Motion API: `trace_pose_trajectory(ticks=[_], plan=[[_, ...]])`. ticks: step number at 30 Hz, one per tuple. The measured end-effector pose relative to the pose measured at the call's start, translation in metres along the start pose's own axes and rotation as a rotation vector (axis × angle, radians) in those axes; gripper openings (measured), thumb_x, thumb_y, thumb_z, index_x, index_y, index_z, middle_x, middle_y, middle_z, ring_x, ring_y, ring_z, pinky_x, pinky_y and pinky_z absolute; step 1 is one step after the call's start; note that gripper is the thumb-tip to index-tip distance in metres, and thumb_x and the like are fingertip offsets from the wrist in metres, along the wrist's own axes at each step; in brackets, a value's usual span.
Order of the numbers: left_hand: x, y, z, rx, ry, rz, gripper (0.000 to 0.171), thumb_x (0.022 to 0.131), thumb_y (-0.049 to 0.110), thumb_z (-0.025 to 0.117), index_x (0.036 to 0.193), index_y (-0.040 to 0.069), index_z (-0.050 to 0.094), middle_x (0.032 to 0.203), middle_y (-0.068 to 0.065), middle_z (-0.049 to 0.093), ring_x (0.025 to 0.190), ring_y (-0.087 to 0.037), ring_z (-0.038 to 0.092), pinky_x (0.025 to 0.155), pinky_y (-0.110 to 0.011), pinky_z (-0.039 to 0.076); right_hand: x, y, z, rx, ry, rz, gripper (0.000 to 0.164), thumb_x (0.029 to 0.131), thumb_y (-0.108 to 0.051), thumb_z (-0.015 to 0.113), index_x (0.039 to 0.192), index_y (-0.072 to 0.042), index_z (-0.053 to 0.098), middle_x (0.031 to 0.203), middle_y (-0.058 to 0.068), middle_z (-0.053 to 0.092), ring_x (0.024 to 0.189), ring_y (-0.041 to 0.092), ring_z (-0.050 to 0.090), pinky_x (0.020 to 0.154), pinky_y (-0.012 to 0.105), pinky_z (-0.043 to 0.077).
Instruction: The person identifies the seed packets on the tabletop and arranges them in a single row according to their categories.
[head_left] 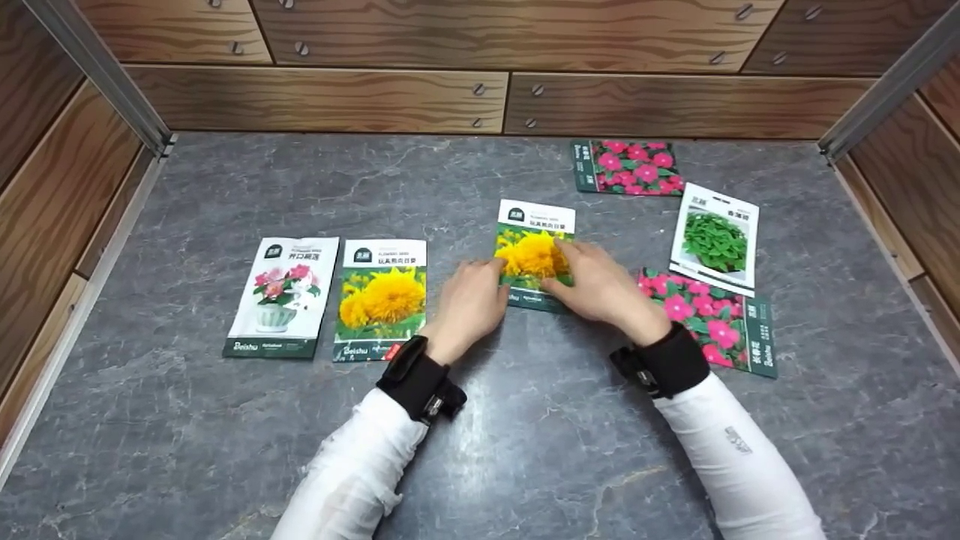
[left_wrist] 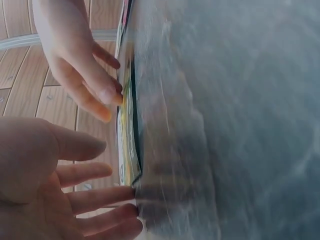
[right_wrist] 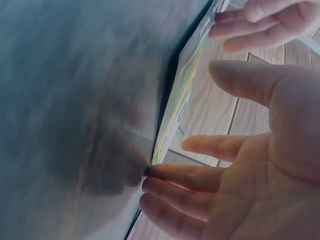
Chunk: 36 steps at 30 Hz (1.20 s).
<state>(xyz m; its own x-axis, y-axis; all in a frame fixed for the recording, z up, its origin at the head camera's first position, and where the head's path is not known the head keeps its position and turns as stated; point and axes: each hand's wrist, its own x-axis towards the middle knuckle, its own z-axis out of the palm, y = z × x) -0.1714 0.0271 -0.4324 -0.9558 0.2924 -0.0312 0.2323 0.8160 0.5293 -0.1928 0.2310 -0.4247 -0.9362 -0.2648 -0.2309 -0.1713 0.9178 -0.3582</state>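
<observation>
A seed packet with yellow sunflowers [head_left: 534, 255] lies on the grey marbled table, between my two hands in the head view. At its left edge is my left hand [head_left: 474, 296], fingers extended; the left wrist view shows the fingertips [left_wrist: 131, 210] low by the packet's end. My right hand [head_left: 604, 289] reaches over the packet's right side, its thumb and forefinger over the flower picture. In the right wrist view its fingers [right_wrist: 185, 175] are nearly straight and meet the packet's edge [right_wrist: 172, 115]. Neither hand is curled round the packet.
Left lie a packet with potted pink flowers [head_left: 281, 300] and a second yellow sunflower packet [head_left: 381, 304]. To the right, a green-leaf packet [head_left: 714, 236] overlaps a pink-flower packet [head_left: 709, 319]; another pink-flower packet [head_left: 634, 169] lies behind. Wood-patterned walls [head_left: 337, 97] enclose the back and sides.
</observation>
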Motion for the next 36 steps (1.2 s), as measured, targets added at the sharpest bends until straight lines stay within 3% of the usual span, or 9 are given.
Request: trace_pose_trajectory(ticks=[7,13,16,18,21,25,31,33,36], plan=[[0.000,0.001,0.001,-0.104,0.012,-0.057,0.043,0.105,0.016,0.062,0.146,0.004,0.060,0.145,-0.019,0.066,0.135,-0.039,0.062,0.115,-0.053,0.052,-0.001,-0.007,0.004,-0.051,-0.014,-0.028,0.074,0.103,-0.036,0.065,0.162,0.000,0.036,0.166,0.035,0.034,0.155,0.056,0.031,0.130,0.067,0.027],[-0.005,-0.001,0.000,-0.378,0.068,-0.111,0.052,0.104,0.014,0.063,0.153,0.003,0.051,0.151,-0.023,0.056,0.136,-0.039,0.059,0.118,-0.051,0.050,-0.001,-0.010,0.004,-0.044,-0.048,-0.040,0.072,0.105,-0.034,0.063,0.163,-0.004,0.035,0.168,0.033,0.032,0.157,0.054,0.029,0.131,0.066,0.026],[-0.008,-0.005,0.000,-0.549,0.143,-0.149,0.058,0.102,0.009,0.064,0.156,0.001,0.046,0.146,-0.023,0.057,0.120,-0.035,0.067,0.104,-0.044,0.059,-0.003,-0.014,0.003,-0.005,-0.056,-0.088,0.071,0.104,-0.033,0.064,0.164,-0.005,0.036,0.168,0.030,0.034,0.157,0.050,0.033,0.131,0.063,0.029],[-0.010,-0.007,-0.001,-0.629,0.180,-0.178,0.062,0.102,0.008,0.065,0.159,0.001,0.042,0.143,-0.022,0.060,0.102,-0.027,0.069,0.086,-0.034,0.062,-0.004,-0.018,0.002,0.029,-0.065,-0.140,0.071,0.104,-0.031,0.065,0.164,-0.006,0.036,0.168,0.028,0.037,0.156,0.048,0.037,0.130,0.062,0.031],[-0.013,-0.009,-0.006,-0.684,0.202,-0.200,0.061,0.102,0.009,0.065,0.158,0.000,0.043,0.139,-0.021,0.065,0.079,-0.015,0.063,0.065,-0.022,0.054,-0.007,-0.022,0.002,0.069,-0.081,-0.221,0.069,0.103,-0.030,0.066,0.162,-0.006,0.039,0.167,0.025,0.040,0.154,0.045,0.041,0.129,0.060,0.034],[-0.021,-0.013,-0.015,-0.721,0.219,-0.162,0.051,0.102,0.009,0.064,0.152,0.001,0.052,0.135,-0.022,0.069,0.068,-0.008,0.056,0.057,-0.017,0.044,-0.009,-0.023,-0.003,0.133,-0.028,-0.275,0.062,0.103,-0.028,0.066,0.157,-0.004,0.047,0.164,0.024,0.045,0.151,0.043,0.046,0.127,0.060,0.037],[-0.039,-0.018,-0.028,-0.781,0.315,-0.085,0.046,0.103,0.006,0.061,0.149,0.003,0.056,0.134,-0.019,0.069,0.079,-0.014,0.059,0.066,-0.020,0.047,-0.014,-0.021,-0.015,0.306,0.197,-0.179,0.060,0.105,-0.021,0.063,0.158,-0.003,0.043,0.154,0.024,0.053,0.136,0.042,0.059,0.114,0.059,0.052],[-0.044,-0.020,-0.031,-0.801,0.330,-0.085,0.047,0.105,0.007,0.060,0.151,0.005,0.054,0.139,-0.018,0.067,0.082,-0.016,0.057,0.068,-0.021,0.045,-0.016,-0.021,-0.017,0.390,0.208,-0.142,0.059,0.107,-0.020,0.060,0.160,-0.003,0.041,0.151,0.024,0.055,0.132,0.042,0.062,0.109,0.056,0.055],[-0.048,-0.021,-0.035,-0.842,0.343,-0.086,0.047,0.106,0.008,0.059,0.153,0.006,0.052,0.142,-0.017,0.066,0.082,-0.016,0.057,0.070,-0.022,0.044,-0.018,-0.024,-0.019,0.542,0.158,-0.124,0.057,0.109,-0.019,0.056,0.161,-0.003,0.039,0.147,0.025,0.060,0.126,0.041,0.066,0.104,0.051,0.060]])
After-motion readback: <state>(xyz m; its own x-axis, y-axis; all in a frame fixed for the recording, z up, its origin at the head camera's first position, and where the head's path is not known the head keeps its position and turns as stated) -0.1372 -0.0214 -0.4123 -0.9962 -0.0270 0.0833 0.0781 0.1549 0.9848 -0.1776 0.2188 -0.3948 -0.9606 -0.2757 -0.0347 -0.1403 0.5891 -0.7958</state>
